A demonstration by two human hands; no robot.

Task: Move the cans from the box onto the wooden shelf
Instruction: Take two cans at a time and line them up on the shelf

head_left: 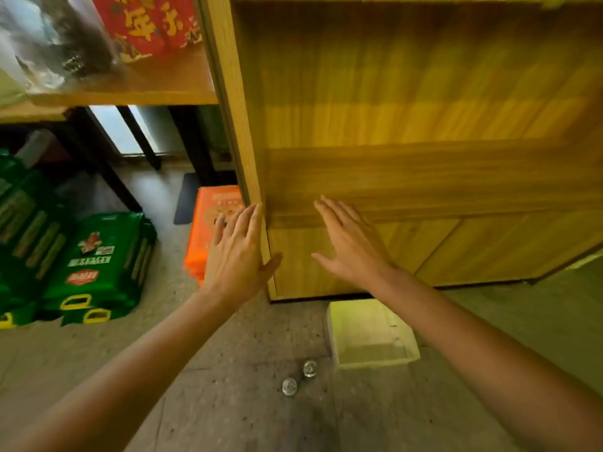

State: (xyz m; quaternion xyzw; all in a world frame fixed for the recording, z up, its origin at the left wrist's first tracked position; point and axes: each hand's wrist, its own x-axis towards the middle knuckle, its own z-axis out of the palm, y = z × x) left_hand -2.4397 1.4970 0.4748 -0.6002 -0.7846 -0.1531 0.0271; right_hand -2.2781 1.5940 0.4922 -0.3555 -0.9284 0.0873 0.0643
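My left hand hung flat and empty at nine o'clock, against the wooden shelf's corner post; my right hand, spread and empty too, hovered before its front. Two cans stood on the floor at six o'clock beside the box, where I judged a careless step could topple them.

Wooden shelf: frame centre and right.
Box: on floor, below shelf.
Two cans: floor, lower left of box.
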